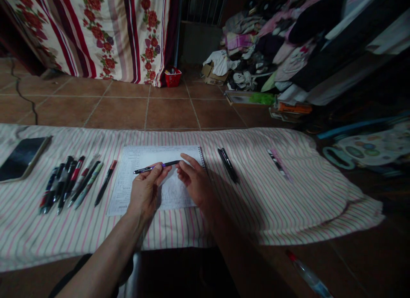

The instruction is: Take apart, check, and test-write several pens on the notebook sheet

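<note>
My left hand (pixel 144 189) is nearly closed, with thumb and fingers pinching a slim black pen (pixel 168 163) that has a purple band. My right hand (pixel 195 180) is partly curled, one finger stretched out above the pen and the fingertips at its dark end; I cannot tell whether they grip it or only touch it. The pen lies level between my hands, above an open spiral notebook (pixel 126 191) with printed and handwritten pages, its binding to the right.

The notebook rests on a striped cloth (pixel 256 204), about midway between its left and right ends. Just left of the notebook lies a single red-and-black pen (pixel 105 184); beyond it, a bunch of pens (pixel 68 182) lies side by side. A dark-screened tablet (pixel 22 158) sits at the cloth's left end. Right of the notebook are two black pens (pixel 228 165) together, then, nearer the right end, a pink pen (pixel 282 165).

Past the far edge, on brown floor tiles (pixel 124 112), stand a red basket (pixel 173 78), a flowered curtain (pixel 120 37) behind it, and a heap of clothes (pixel 256 45).
</note>
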`<state>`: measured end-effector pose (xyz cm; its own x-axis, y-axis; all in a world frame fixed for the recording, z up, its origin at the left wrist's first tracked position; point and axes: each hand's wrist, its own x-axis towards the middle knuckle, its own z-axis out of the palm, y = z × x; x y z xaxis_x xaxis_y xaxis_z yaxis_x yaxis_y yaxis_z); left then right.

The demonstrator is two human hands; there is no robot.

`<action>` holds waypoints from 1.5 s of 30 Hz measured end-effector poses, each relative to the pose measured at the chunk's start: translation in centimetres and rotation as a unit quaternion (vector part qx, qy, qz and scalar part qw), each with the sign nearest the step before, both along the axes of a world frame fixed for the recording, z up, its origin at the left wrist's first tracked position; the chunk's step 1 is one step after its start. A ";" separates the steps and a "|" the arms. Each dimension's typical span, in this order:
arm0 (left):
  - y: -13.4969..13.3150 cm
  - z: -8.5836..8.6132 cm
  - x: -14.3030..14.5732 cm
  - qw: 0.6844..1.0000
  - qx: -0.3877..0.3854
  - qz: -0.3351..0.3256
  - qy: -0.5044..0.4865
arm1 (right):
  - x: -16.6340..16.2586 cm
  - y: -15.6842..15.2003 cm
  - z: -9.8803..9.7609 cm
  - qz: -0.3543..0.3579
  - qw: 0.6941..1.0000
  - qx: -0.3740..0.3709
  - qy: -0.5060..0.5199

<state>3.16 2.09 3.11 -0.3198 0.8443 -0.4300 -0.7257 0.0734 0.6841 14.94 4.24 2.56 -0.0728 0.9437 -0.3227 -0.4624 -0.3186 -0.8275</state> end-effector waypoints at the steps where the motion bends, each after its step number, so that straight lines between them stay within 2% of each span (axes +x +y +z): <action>1: 0.0 0.0 -0.1 1.000 -0.002 -0.002 0.005 | 0.1 0.0 0.0 0.001 1.000 -0.003 0.001; 7: -0.2 -0.1 -0.2 1.000 -0.011 -0.021 0.018 | 0.1 0.1 -0.4 -0.007 0.998 -0.007 -0.067; 13: -0.2 -0.4 -0.1 1.000 -0.012 -0.021 0.020 | 0.2 0.1 -0.4 -0.012 0.996 0.010 -0.085; 23: -0.3 0.1 -0.2 0.999 -0.021 -0.021 0.024 | 0.4 0.1 0.0 0.015 0.994 -0.038 -0.102; 34: -0.4 -0.4 -0.3 0.998 -0.002 -0.033 0.045 | 0.5 0.2 -0.6 0.025 0.991 0.022 -0.127; 41: -0.2 -0.5 -0.2 0.999 -0.004 -0.025 0.023 | 0.5 0.1 -0.1 0.032 0.995 -0.029 -0.093; 45: -0.3 -0.3 -0.2 0.999 -0.009 -0.026 0.026 | 0.6 0.0 -0.4 0.053 0.988 -0.022 -0.142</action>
